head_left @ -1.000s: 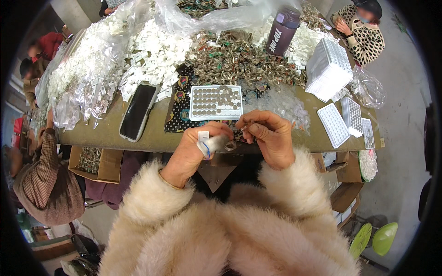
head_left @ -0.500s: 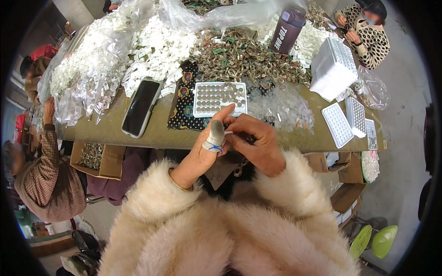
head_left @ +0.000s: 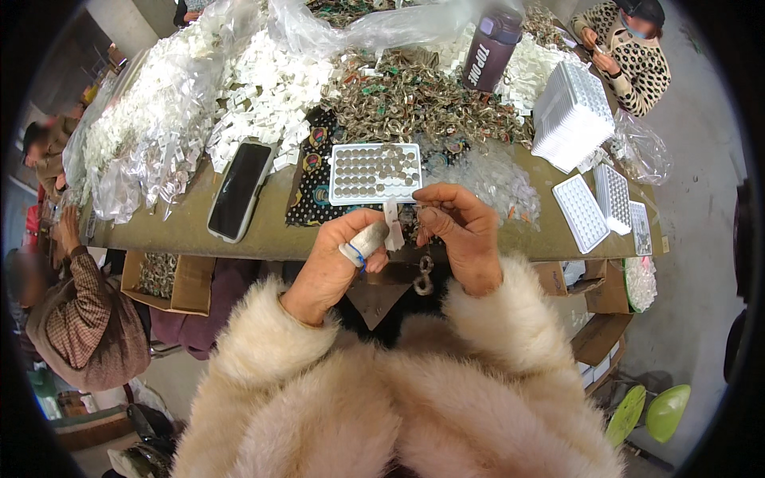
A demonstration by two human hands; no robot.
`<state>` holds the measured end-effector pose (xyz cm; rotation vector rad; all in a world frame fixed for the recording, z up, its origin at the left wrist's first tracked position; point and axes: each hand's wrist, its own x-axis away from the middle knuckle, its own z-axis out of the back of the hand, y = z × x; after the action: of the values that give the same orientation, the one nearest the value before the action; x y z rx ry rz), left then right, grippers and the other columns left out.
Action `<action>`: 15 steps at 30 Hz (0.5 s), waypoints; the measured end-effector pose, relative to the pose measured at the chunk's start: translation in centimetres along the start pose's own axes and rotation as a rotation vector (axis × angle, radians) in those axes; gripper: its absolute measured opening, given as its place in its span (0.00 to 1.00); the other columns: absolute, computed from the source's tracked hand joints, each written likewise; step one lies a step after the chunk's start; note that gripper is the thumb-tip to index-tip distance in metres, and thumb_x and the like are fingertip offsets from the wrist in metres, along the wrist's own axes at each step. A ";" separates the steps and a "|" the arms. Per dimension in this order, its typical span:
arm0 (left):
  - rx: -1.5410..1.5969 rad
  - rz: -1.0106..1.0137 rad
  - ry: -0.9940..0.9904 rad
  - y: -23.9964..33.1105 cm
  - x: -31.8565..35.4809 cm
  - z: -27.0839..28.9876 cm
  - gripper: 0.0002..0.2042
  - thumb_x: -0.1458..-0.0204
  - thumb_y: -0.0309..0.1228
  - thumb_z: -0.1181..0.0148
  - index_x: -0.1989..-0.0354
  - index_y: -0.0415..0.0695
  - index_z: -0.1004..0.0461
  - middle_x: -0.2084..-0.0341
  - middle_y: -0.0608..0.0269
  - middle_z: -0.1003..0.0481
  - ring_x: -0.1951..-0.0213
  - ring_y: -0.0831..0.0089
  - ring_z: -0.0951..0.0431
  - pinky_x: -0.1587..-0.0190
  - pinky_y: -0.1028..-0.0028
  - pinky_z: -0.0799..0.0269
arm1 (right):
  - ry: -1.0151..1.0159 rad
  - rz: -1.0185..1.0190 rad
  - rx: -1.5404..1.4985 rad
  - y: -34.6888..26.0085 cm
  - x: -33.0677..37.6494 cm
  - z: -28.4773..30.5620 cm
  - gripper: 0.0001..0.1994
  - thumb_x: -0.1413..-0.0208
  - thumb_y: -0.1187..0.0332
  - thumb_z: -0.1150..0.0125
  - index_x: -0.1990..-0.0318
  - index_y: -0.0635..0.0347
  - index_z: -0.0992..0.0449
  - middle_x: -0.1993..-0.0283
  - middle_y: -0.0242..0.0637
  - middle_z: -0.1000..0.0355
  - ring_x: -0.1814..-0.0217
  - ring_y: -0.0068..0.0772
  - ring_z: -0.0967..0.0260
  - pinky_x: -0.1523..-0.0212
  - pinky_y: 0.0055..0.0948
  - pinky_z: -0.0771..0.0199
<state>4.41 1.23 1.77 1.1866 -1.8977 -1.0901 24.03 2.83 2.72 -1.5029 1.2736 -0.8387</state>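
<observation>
My left hand [head_left: 339,259] pinches a small white plastic-looking piece [head_left: 393,227]. Its thumb wears a greyish-white finger cover [head_left: 369,239] tied with blue string. To the right, my right hand [head_left: 464,239] closes thumb and forefinger on a small metal chain piece with linked loops [head_left: 424,275] dangling below. The two hands are close together at the table's front edge. Just beyond them lies a white tray [head_left: 374,150] with rows of small round grey discs, some of them heaped loosely at its right side. A black patterned cloth [head_left: 307,203] is under the tray.
Metal chain pieces [head_left: 414,103] and white pieces [head_left: 267,99] are heaped at the back. A phone [head_left: 241,191] lies left, clear bits [head_left: 486,187] right. A purple bottle [head_left: 492,52], stacked trays [head_left: 570,119] and a cardboard box [head_left: 191,283] surround the work. Co-workers sit both sides.
My hands have moved apart and slightly lower. The white piece now shows in my left fingers, and the metal chain piece hangs into view from my right hand.
</observation>
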 end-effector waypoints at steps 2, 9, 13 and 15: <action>-0.001 -0.025 0.039 -0.1 0.0 -0.3 0.13 0.38 0.36 0.41 0.56 0.36 0.25 0.74 0.67 0.26 0.78 0.83 0.32 0.73 0.80 0.37 | 0.018 0.053 -0.038 0.3 0.2 -0.5 0.06 0.40 0.76 0.37 0.56 0.64 0.23 0.65 0.29 0.25 0.67 0.16 0.32 0.65 0.17 0.31; -0.066 -0.118 0.133 -1.1 -0.2 -0.7 0.13 0.36 0.37 0.43 0.55 0.37 0.25 0.77 0.68 0.26 0.79 0.83 0.32 0.75 0.81 0.39 | -0.102 0.204 0.271 0.5 0.2 -1.0 0.06 0.43 0.78 0.36 0.59 0.64 0.24 0.64 0.28 0.28 0.63 0.17 0.32 0.60 0.19 0.31; -0.146 -0.156 0.159 -1.2 -0.1 -0.7 0.12 0.36 0.35 0.43 0.55 0.37 0.25 0.77 0.69 0.26 0.79 0.84 0.32 0.75 0.82 0.39 | -0.171 0.182 0.393 -0.1 0.0 -0.3 0.07 0.44 0.79 0.37 0.58 0.64 0.23 0.64 0.30 0.29 0.61 0.18 0.32 0.60 0.21 0.30; -0.187 -0.207 0.154 -1.1 0.0 -0.5 0.08 0.37 0.29 0.43 0.55 0.37 0.24 0.74 0.68 0.25 0.78 0.85 0.30 0.74 0.83 0.37 | -0.180 0.091 0.322 -0.3 0.1 -0.1 0.07 0.44 0.79 0.38 0.58 0.65 0.23 0.64 0.30 0.29 0.60 0.18 0.32 0.59 0.21 0.30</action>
<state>5.26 0.78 1.08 1.3389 -1.5475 -1.2184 24.07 2.72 3.05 -1.2245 1.0127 -0.7876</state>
